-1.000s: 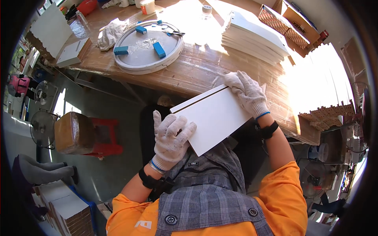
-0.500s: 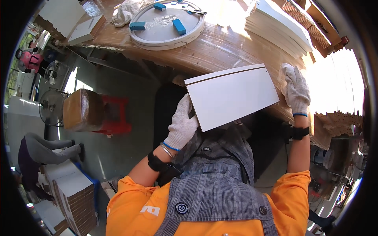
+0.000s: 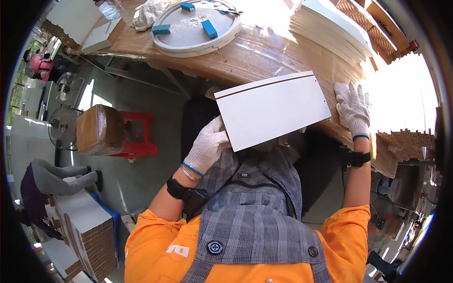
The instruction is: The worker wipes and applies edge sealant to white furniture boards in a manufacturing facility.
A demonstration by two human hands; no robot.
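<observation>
your left hand is pinching a white panel at its lower corner; your right hand is lying spread flat on the table, beside a panel stack.

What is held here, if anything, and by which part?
The left hand holds a white flat panel at its lower left corner. The right hand lies flat on the table, holding nothing.

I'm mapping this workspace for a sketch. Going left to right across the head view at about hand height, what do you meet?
Fan → wrapped box on the red stool → left hand → white panel → right hand → cardboard stack.
</observation>
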